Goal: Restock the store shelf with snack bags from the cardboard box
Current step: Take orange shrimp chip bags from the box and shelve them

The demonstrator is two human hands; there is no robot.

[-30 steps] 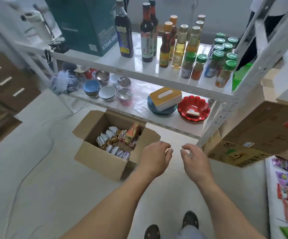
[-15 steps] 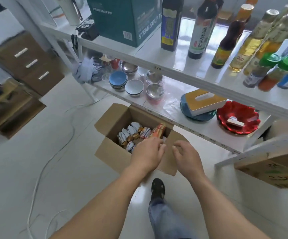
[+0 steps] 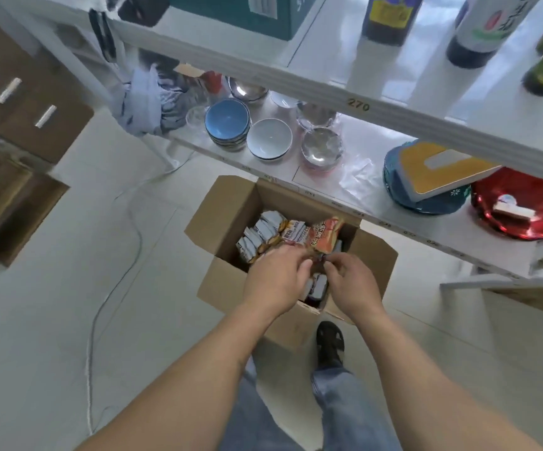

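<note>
An open cardboard box (image 3: 228,209) stands on the floor in front of the white shelf (image 3: 354,105). Inside lie several white-and-brown snack packs (image 3: 263,234) and an orange snack bag (image 3: 324,236) standing up at the right. Both hands are down inside the box's opening. My left hand (image 3: 275,283) and my right hand (image 3: 351,286) meet at the orange bag's lower edge, and their fingertips pinch it there. The hands hide the packs beneath them.
The lower shelf board carries bowls (image 3: 228,125), a yellow tissue box (image 3: 439,169) on blue plates and a red dish (image 3: 520,203). Bottles (image 3: 389,17) stand on the upper board. A cable (image 3: 127,242) runs across the floor at the left. My foot (image 3: 328,340) is beside the box.
I have stepped closer and bent over the box. Both hands moved forward and down from above the near flap into the box and now hold the orange bag's lower edge.
</note>
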